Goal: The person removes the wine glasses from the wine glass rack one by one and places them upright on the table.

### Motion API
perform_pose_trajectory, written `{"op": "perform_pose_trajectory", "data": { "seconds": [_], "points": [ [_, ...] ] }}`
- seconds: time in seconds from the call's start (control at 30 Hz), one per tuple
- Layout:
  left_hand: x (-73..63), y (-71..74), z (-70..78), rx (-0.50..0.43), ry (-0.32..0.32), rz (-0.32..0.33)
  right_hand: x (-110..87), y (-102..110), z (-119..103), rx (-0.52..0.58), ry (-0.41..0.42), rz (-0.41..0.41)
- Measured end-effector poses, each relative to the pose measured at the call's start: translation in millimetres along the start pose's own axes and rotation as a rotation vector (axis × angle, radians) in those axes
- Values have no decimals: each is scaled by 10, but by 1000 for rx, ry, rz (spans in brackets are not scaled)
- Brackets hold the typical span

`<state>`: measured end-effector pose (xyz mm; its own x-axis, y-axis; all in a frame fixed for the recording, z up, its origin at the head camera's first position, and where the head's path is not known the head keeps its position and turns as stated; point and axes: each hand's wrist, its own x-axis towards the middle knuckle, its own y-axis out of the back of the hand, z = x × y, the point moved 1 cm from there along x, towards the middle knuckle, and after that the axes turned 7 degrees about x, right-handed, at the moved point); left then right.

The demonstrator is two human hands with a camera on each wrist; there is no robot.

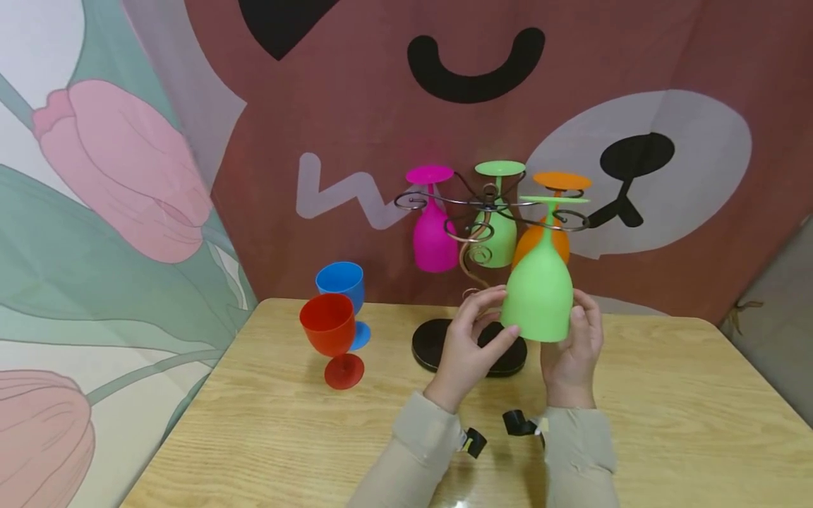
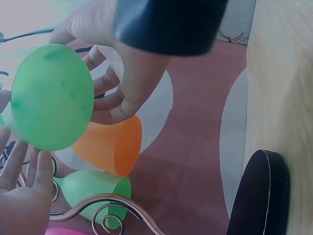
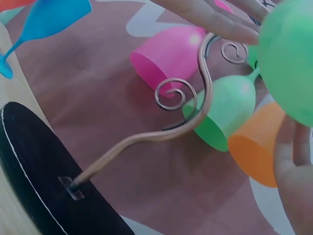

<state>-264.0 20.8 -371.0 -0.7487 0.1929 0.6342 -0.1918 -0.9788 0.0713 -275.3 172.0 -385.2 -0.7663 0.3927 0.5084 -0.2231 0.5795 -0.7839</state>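
An upside-down green plastic goblet (image 1: 538, 296) is held between both hands at the front right of a metal goblet rack (image 3: 146, 138). My left hand (image 1: 466, 353) grips the bowl's left side near the rim, thumb in front. On the bowl's right side, my right hand (image 1: 574, 356) holds it with fingers partly behind it. The foot of this goblet is level with the rack's top hooks; whether its stem sits in a hook I cannot tell. Hanging upside down on the rack are a magenta goblet (image 1: 435, 240), another green goblet (image 1: 498, 243) and an orange goblet (image 1: 559, 243), partly hidden.
A red goblet (image 1: 327, 324) and a blue goblet (image 1: 341, 277) stand upright on the wooden table (image 1: 267, 437), left of the rack's black base (image 1: 435, 346). Behind the table hangs a printed cloth (image 1: 356, 106). Small black cameras (image 1: 517, 423) are strapped to the wrists.
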Motion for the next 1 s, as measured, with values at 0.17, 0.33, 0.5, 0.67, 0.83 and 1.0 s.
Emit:
{"op": "perform_pose_trajectory", "data": {
  "seconds": [0.17, 0.33, 0.5, 0.67, 0.83, 1.0],
  "points": [
    [-10, -14, -9, 10, -12, -6, 10, 76, -74, 10, -83, -84],
    [-12, -29, 0, 31, -31, -27, 38, 143, -148, -2, -127, -150],
    [-21, -36, -19, 39, -44, -38, 48, 210, -201, -18, -196, -225],
    [-28, -9, -18, 19, -41, -58, 50, 260, -226, -76, -293, -302],
    [-19, 32, -10, 3, -45, -73, 60, 262, -239, -79, -311, -367],
    [-7, 77, -12, -10, -17, -86, 42, 242, -270, -158, -314, -361]
  ]
}}
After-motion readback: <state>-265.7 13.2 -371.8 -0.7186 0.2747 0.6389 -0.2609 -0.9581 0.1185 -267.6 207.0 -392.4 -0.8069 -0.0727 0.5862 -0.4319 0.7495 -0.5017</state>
